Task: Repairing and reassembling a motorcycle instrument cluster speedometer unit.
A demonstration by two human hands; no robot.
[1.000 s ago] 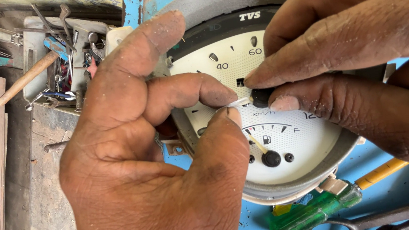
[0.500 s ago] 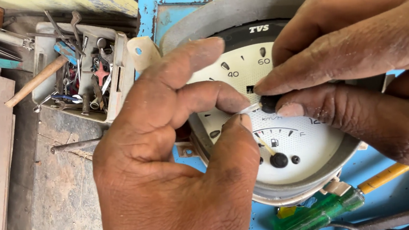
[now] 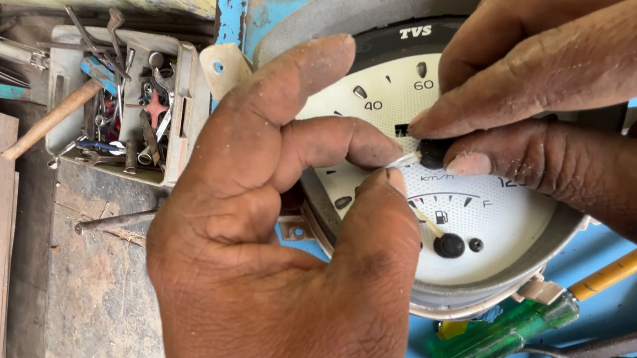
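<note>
Fingertips [image 3: 377, 147] hide speedometer [image 3: 490, 210] needle (hub [image 3: 430, 152] barely visible).

My left hand [image 3: 265, 268] pinches the white tip of the speedometer needle [image 3: 403, 161] between thumb and forefinger, while my right hand [image 3: 556, 81] nips the needle's black hub [image 3: 431, 152] over the cream dial of the speedometer cluster [image 3: 484, 226]. Below my fingers sits the small fuel gauge [image 3: 445, 225] with its own black hub. A green-handled screwdriver [image 3: 501, 332] lies on the blue bench [image 3: 594, 255] beneath the cluster, and a grey tray of tools [image 3: 127, 103] stands to the upper left.
</note>
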